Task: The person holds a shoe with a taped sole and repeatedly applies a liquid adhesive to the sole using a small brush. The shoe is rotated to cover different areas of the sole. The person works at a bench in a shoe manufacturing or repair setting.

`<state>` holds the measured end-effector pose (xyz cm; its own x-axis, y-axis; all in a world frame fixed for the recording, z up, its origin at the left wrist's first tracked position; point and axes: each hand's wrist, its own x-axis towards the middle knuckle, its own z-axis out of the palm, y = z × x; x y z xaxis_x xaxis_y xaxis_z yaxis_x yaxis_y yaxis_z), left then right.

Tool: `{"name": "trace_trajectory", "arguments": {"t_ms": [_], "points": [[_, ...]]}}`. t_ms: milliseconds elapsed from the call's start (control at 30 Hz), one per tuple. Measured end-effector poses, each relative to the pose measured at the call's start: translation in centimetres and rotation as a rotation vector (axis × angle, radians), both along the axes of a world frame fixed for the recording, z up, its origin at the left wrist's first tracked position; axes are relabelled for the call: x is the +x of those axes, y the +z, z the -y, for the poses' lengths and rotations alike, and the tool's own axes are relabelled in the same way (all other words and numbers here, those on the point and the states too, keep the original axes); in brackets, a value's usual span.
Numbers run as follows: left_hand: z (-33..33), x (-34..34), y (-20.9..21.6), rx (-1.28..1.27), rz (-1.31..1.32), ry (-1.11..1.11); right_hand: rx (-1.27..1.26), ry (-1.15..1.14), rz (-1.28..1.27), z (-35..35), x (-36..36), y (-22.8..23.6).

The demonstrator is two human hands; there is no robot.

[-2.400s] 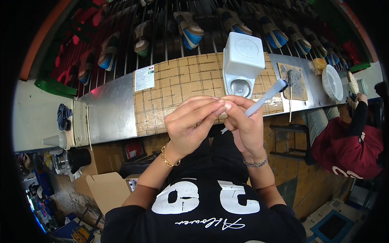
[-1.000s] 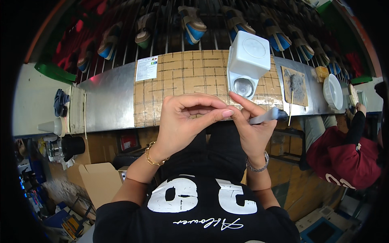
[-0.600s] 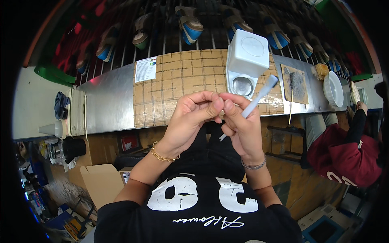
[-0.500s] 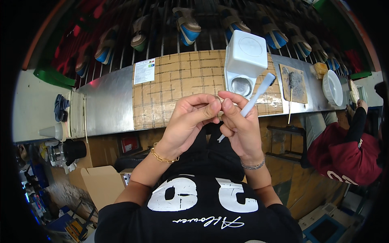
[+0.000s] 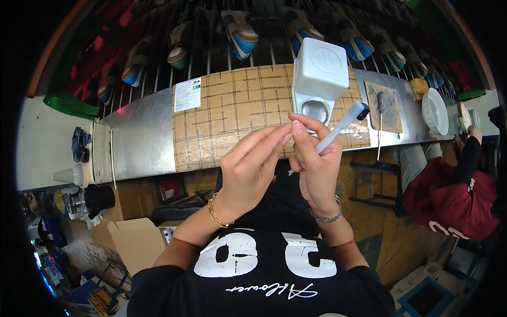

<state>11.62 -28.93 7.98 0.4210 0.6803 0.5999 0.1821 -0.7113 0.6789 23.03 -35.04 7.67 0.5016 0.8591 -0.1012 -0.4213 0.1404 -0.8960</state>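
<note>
My left hand (image 5: pixel 249 171) is closed in a pinch, its fingertips meeting those of my right hand over the near edge of a cardboard mat (image 5: pixel 227 116). Whatever lies between the fingertips is too small to make out. A brush (image 5: pixel 338 129) with a pale translucent handle and black bristles is gripped in my right hand (image 5: pixel 318 166), its bristle end pointing up and to the right. Just beyond the hands stands a white plastic dispenser (image 5: pixel 323 68), with a round cup (image 5: pixel 315 111) at its near end.
Shoes, one of them blue and beige (image 5: pixel 243 39), hang along a rack of metal bars beyond the bench. To the right are a dark-stained board (image 5: pixel 391 113) with a stick brush, a white bowl (image 5: pixel 434 113) and a person in maroon (image 5: pixel 449 198). An open cardboard box (image 5: pixel 138 245) lies lower left.
The brush has tilted right, its bristle end swinging away from the dispenser. My left hand has turned so its back faces up more, with the fingers straighter. Both hands still meet at the fingertips.
</note>
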Motion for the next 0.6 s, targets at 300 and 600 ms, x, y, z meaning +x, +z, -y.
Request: {"name": "trace_trajectory", "arguments": {"t_ms": [300, 600], "points": [[-0.8, -1.1, 0.9, 0.252, -0.168, -0.088, -0.006, -0.012, 0.244, 0.3, 0.5, -0.4], [-1.2, -1.7, 1.4, -0.105, -0.08, -0.127, -0.053, 0.088, 0.008, 0.2, 0.9, 0.1]]}}
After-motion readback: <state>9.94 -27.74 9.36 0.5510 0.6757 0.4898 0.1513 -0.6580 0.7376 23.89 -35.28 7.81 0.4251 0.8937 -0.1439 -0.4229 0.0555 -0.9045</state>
